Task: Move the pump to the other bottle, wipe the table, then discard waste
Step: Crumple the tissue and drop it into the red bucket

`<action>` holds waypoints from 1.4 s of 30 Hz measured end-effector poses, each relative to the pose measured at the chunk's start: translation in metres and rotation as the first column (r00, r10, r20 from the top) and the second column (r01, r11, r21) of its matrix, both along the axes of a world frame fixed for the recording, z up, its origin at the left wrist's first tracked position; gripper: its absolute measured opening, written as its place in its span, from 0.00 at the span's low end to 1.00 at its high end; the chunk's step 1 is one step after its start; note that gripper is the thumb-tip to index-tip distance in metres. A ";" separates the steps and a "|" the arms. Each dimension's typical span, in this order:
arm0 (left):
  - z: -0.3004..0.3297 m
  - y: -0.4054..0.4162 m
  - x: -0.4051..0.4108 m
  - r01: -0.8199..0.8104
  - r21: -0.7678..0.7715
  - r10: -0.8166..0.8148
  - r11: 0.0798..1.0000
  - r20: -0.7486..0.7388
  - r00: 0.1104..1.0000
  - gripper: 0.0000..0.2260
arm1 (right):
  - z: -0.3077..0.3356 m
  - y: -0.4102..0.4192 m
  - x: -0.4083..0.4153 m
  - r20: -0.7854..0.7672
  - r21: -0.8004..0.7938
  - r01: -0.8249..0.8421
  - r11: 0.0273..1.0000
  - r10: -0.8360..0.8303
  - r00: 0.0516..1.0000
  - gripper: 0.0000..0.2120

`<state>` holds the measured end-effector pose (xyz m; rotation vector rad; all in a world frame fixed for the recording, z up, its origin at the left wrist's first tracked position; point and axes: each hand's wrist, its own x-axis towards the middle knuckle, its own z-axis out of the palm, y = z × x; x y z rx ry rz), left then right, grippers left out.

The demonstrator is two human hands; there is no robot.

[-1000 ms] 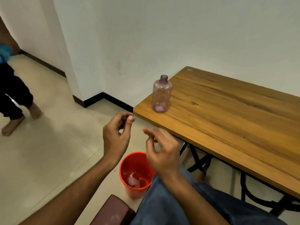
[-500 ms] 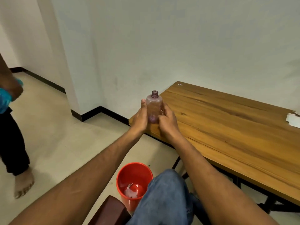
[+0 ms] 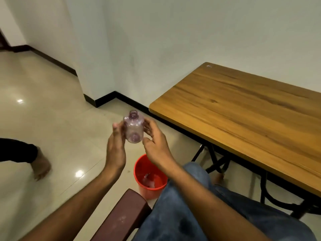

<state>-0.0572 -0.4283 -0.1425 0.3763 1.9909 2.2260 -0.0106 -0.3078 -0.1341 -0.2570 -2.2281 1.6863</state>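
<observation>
Hands are discarding waste, I judge: left hand (image 3: 116,146) and right hand (image 3: 157,146) are cupping the empty bottle (image 3: 133,126) above the floor, and lowering it into the red bin (image 3: 139,171) is coming next.

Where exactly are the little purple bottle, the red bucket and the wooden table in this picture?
purple bottle (image 3: 133,128): head camera view, middle of its clear body, between the two hands.
red bucket (image 3: 139,168): head camera view, left inner wall below the rim.
wooden table (image 3: 243,108): head camera view, bare part of the top.

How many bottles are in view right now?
1: a clear purple bottle, capless, held between both hands above the floor, left of the table. Others may be out of frame.
</observation>
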 end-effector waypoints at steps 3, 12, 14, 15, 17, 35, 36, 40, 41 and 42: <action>-0.044 0.009 -0.010 0.069 -0.086 -0.059 0.994 0.109 0.992 0.30 | -0.041 0.013 -0.006 0.146 -0.048 0.094 0.994 -0.086 0.986 0.27; -0.130 0.044 -0.037 0.228 -0.218 -0.142 0.949 0.348 0.927 0.28 | -0.130 0.047 -0.026 0.479 -0.035 0.246 0.969 -0.200 0.855 0.22; -0.140 0.047 -0.044 0.218 -0.226 -0.126 0.949 0.360 0.924 0.32 | -0.136 0.049 -0.032 0.499 -0.061 0.235 0.970 -0.174 0.849 0.22; -0.145 0.049 -0.047 0.213 -0.236 -0.117 0.948 0.364 0.924 0.34 | -0.138 0.049 -0.035 0.510 -0.062 0.220 0.974 -0.159 0.845 0.23; -0.150 0.050 -0.051 0.218 -0.269 -0.111 0.938 0.363 0.925 0.38 | -0.139 0.048 -0.036 0.536 -0.043 0.173 0.984 -0.124 0.835 0.26; -0.049 0.062 -0.007 -0.014 -0.040 0.015 0.999 0.022 1.000 0.27 | -0.070 0.036 0.022 0.119 0.147 0.367 0.919 -0.384 0.915 0.32; -0.030 0.065 0.001 -0.060 0.043 0.061 0.997 -0.022 0.998 0.26 | -0.056 0.037 0.033 0.045 0.136 0.393 0.910 -0.402 0.915 0.31; 0.039 0.068 0.036 -0.016 0.261 0.104 0.965 -0.327 0.939 0.18 | 0.003 0.034 0.082 -0.198 0.196 0.337 0.921 -0.299 0.933 0.27; 0.055 0.074 0.048 0.058 0.277 0.061 0.959 -0.400 0.914 0.16 | 0.019 0.040 0.099 -0.273 0.225 0.342 0.912 -0.278 0.921 0.26; 0.068 0.077 0.056 0.113 0.285 0.027 0.952 -0.443 0.896 0.15 | 0.033 0.044 0.113 -0.340 0.236 0.358 0.903 -0.269 0.901 0.25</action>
